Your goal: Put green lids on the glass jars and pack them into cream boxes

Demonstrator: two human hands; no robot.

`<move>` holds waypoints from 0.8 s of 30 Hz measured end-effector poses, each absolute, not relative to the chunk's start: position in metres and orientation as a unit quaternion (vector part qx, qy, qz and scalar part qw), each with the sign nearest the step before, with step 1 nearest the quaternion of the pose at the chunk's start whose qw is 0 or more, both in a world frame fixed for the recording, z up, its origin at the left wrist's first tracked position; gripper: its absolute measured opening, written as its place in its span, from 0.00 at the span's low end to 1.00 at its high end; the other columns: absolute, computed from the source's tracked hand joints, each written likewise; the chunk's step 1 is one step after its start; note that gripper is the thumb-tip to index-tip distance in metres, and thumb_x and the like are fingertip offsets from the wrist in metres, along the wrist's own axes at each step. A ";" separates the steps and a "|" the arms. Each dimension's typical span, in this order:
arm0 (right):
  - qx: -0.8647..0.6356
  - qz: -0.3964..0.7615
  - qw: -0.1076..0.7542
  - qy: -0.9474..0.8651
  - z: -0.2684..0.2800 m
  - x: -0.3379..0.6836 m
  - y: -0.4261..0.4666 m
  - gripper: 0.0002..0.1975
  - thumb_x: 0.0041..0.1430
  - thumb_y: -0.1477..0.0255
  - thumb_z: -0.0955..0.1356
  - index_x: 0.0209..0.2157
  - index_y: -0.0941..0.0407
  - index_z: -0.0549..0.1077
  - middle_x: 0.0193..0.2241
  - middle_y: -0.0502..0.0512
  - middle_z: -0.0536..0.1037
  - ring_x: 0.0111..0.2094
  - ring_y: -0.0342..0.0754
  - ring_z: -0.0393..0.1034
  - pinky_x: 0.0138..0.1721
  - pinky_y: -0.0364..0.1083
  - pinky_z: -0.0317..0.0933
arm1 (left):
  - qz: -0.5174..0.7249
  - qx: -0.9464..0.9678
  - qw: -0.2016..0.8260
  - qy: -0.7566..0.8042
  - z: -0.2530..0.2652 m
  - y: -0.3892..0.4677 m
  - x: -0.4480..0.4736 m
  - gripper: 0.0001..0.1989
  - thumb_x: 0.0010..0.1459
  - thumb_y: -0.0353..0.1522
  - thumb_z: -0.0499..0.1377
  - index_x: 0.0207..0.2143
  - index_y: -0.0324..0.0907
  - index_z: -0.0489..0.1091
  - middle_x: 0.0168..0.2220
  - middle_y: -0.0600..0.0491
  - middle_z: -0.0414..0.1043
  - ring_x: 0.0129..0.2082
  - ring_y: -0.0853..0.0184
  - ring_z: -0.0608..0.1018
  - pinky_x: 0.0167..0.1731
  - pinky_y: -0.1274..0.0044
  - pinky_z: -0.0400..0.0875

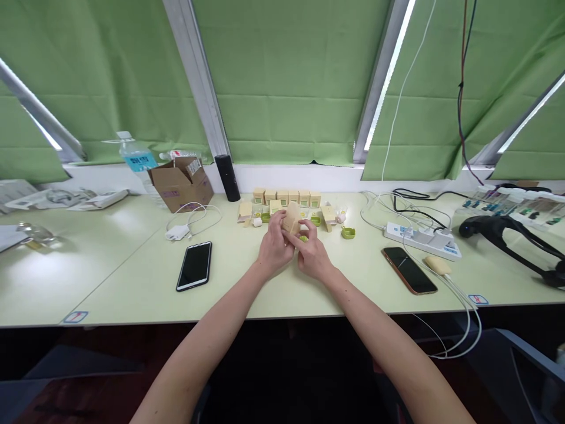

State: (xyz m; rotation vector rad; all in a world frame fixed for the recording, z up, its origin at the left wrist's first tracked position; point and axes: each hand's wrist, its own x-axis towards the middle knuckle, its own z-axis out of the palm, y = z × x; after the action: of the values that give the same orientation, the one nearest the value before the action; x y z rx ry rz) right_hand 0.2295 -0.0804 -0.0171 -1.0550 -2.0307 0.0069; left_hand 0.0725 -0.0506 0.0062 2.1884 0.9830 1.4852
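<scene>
My left hand (274,250) and my right hand (312,253) meet over the middle of the table, their fingers closed around a small beige cardboard box (291,217) held slightly tilted. Part of the box is hidden by the fingers. Just beneath it, a small green piece (303,238) shows between the hands. To the right on the table sits a green case (348,233), with a small white-pink item (340,218) near it. Opened beige boxes (328,218) lie on both sides of the hands. Behind them stands a row of several small beige boxes (293,197).
A phone (194,266) and a white charger (177,232) lie left; a brown carton (182,185) and black cylinder (227,178) stand behind. At right are another phone (409,271), a power strip (421,240), loose cables and a black frame-shaped object (512,235).
</scene>
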 end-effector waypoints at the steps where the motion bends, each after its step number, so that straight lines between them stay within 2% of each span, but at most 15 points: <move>1: -0.415 0.022 0.430 -0.802 -0.017 0.232 -0.080 0.41 0.52 0.84 0.65 0.67 0.45 0.68 0.65 0.64 0.54 0.52 0.57 0.72 0.47 0.61 0.77 | 0.530 0.769 0.176 0.310 0.006 -0.051 0.072 0.35 0.62 0.36 0.63 0.66 0.45 0.49 0.68 0.33 0.56 0.68 0.49 0.69 0.61 0.58 0.72; 5: -0.384 0.107 0.535 -0.745 -0.011 0.246 -0.077 0.35 0.53 0.82 0.65 0.62 0.47 0.72 0.62 0.62 0.54 0.54 0.55 0.72 0.58 0.62 0.72 | 0.545 0.754 0.280 0.237 0.005 -0.045 0.063 0.30 0.67 0.42 0.58 0.65 0.47 0.50 0.70 0.35 0.55 0.70 0.50 0.66 0.66 0.57 0.67; 7: -0.365 0.169 0.580 -0.708 -0.008 0.253 -0.075 0.32 0.54 0.79 0.66 0.60 0.46 0.73 0.60 0.60 0.55 0.53 0.53 0.73 0.61 0.60 0.71 | 0.524 0.746 0.333 0.242 0.005 -0.041 0.058 0.28 0.67 0.44 0.56 0.65 0.49 0.54 0.69 0.39 0.57 0.66 0.51 0.72 0.63 0.58 0.70; 9: -0.345 0.238 0.603 -0.678 -0.005 0.257 -0.073 0.28 0.57 0.76 0.67 0.58 0.46 0.73 0.58 0.58 0.56 0.48 0.50 0.76 0.59 0.59 0.72 | 0.501 0.748 0.358 0.247 0.006 -0.038 0.053 0.27 0.65 0.45 0.58 0.63 0.50 0.60 0.70 0.41 0.57 0.58 0.55 0.78 0.57 0.60 0.75; 12: -0.331 0.307 0.600 -0.661 -0.003 0.260 -0.071 0.23 0.59 0.67 0.70 0.57 0.47 0.73 0.56 0.57 0.59 0.44 0.48 0.78 0.56 0.58 0.74 | 0.480 0.758 0.358 0.260 0.007 -0.039 0.051 0.23 0.63 0.43 0.61 0.59 0.50 0.68 0.72 0.42 0.53 0.48 0.62 0.80 0.51 0.64 0.78; 16: -0.337 0.339 0.581 -0.659 -0.003 0.260 -0.071 0.26 0.57 0.56 0.74 0.56 0.48 0.74 0.55 0.57 0.61 0.44 0.49 0.78 0.53 0.56 0.75 | 0.478 0.758 0.339 0.287 0.008 -0.043 0.053 0.19 0.63 0.43 0.63 0.54 0.48 0.73 0.71 0.43 0.54 0.44 0.66 0.80 0.49 0.66 0.79; 24: -0.380 0.322 0.585 -0.640 -0.007 0.256 -0.068 0.24 0.58 0.53 0.75 0.52 0.48 0.77 0.54 0.57 0.61 0.36 0.44 0.75 0.50 0.55 0.77 | 0.527 0.716 0.347 0.300 -0.004 -0.040 0.067 0.19 0.62 0.46 0.65 0.51 0.47 0.75 0.62 0.45 0.60 0.33 0.73 0.77 0.43 0.69 0.80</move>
State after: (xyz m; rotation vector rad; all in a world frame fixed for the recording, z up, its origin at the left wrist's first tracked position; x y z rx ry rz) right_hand 0.2556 -0.0683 -0.0071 -0.8861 -1.4925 0.7513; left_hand 0.0670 -0.0400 -0.0045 1.8565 0.7770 1.3672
